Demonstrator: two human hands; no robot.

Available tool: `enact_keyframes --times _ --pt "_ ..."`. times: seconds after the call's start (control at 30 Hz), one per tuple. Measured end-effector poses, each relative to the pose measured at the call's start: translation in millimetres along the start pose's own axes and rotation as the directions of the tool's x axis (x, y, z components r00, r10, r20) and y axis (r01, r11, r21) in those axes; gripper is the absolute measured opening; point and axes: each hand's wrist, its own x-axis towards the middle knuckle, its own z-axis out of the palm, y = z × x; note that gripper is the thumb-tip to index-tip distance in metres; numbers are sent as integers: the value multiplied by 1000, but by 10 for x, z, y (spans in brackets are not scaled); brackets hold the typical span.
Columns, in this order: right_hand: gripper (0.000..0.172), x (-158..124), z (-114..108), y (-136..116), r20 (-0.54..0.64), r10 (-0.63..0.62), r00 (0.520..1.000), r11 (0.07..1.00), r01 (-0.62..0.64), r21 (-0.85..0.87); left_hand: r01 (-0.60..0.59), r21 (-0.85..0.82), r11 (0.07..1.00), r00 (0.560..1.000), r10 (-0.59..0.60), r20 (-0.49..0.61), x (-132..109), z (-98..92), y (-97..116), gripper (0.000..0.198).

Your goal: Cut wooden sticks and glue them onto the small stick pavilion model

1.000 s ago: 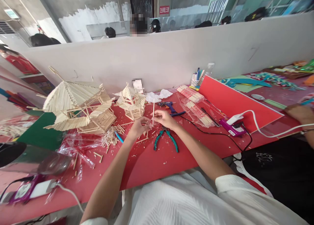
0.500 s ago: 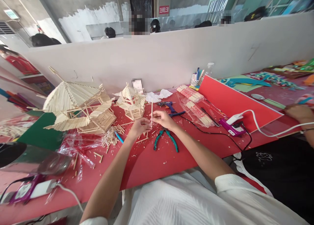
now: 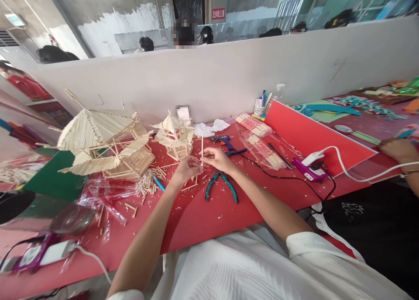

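A thin wooden stick (image 3: 202, 143) stands upright between my hands. My right hand (image 3: 216, 159) pinches its lower part. Close beside it on the left, my left hand (image 3: 187, 169) has its fingers drawn together at the stick's lower end; what they grip is too small to make out. Green-handled pliers (image 3: 229, 187) lie spread on the red table (image 3: 196, 223) just below my hands. Behind my hands is a small stick pavilion (image 3: 175, 138), and a larger stick pavilion (image 3: 104, 138) stands at the left. A blue glue gun (image 3: 225, 140) lies behind my right hand.
Packs of sticks (image 3: 265, 149), a red board (image 3: 314, 138) and a purple power strip (image 3: 309, 170) lie to the right. Cut stick pieces, a blue pen (image 3: 159, 183) and plastic wrap (image 3: 108, 193) are at the left. A co-worker's hand (image 3: 397, 150) rests at the far right.
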Motion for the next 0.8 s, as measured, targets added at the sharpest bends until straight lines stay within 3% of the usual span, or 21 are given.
enact_keyframes --times 0.4,0.57,0.7,0.8 --pt "24 -6 -3 8 69 16 997 1000 -16 -2 -12 15 1000 1000 12 -5 16 -21 13 54" --pt "21 34 -148 62 67 54 996 998 -55 23 -19 30 999 999 21 -45 31 -54 18 55" --pt "19 52 -418 62 -136 -20 990 973 -13 -231 -26 42 999 998 28 -51 37 -74 18 52" --pt "23 -2 -629 4 -190 -92 977 816 -36 -577 -29 63 998 998 32 -53 35 -85 22 52"
